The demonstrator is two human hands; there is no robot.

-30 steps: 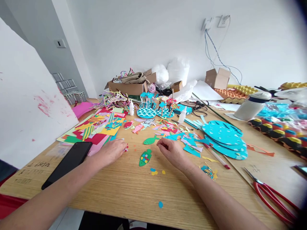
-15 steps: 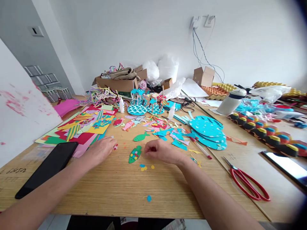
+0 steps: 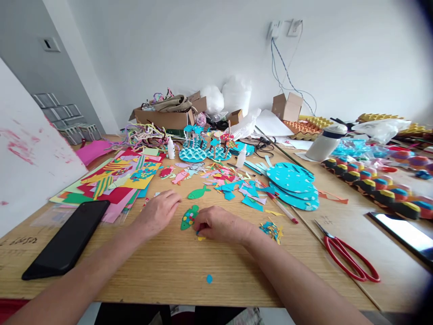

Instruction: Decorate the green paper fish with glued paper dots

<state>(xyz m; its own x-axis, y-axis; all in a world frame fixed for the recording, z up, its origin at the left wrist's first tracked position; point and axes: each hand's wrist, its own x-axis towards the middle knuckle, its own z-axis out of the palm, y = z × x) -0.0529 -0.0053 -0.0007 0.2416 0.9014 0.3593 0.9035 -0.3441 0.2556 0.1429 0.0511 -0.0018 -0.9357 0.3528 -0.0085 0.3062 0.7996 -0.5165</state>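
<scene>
As left hand (image 3: 158,213) shifted inward, right hand (image 3: 221,224) lowered.

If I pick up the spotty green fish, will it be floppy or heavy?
The spotty green fish looks cut from thin paper, so it's probably light and may bend easily. Lying flat on the table, it would likely slide, not roll.

I have a light-brown wood-grained table (image 3: 162,275) on my remote feed, dark handwriting (image 3: 19,243) at its left. Mid-table: plain green paper fish (image 3: 198,192); just nearer, a green paper fish with coloured dots (image 3: 188,218). Small blue paper disc (image 3: 209,279) towards the front edge. Black rectangular phone (image 3: 67,239), left. Right, I log red-handled metal scissors (image 3: 329,238) across a thin pale wooden rod (image 3: 369,296).
</scene>
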